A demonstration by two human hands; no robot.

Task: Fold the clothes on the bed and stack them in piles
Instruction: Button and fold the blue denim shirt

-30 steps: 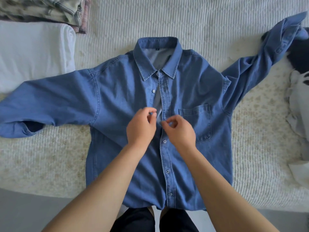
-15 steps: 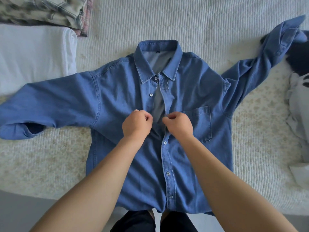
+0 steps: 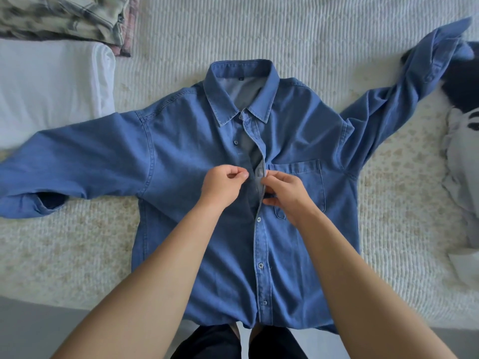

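Fingers, left hand [image 3: 225, 186]: curled tight, thumb against forefinger, pinching the left front edge of the denim shirt [image 3: 197, 156] at chest height, as far as I can make out.
Fingers, right hand [image 3: 285, 194]: bent round the button placket [image 3: 262, 244], grasping it just beside the chest pocket [image 3: 303, 182].
Denim shirt: I see it face up in the middle of the bed [image 3: 298, 40], collar [image 3: 241, 81] far, hem near, hanging over the near edge.
Front closure: lower buttons fastened; open from my hands up to the collar.
Left sleeve [image 3: 72, 161]: stretched flat toward the left.
Right sleeve [image 3: 404, 97]: angled to the far right, cuff lying on dark clothing [image 3: 464, 86].
Far left: folded white garment [image 3: 49, 86], with a plaid pile [image 3: 64, 16] beyond it.
Right edge: loose pale clothes [image 3: 464, 161].
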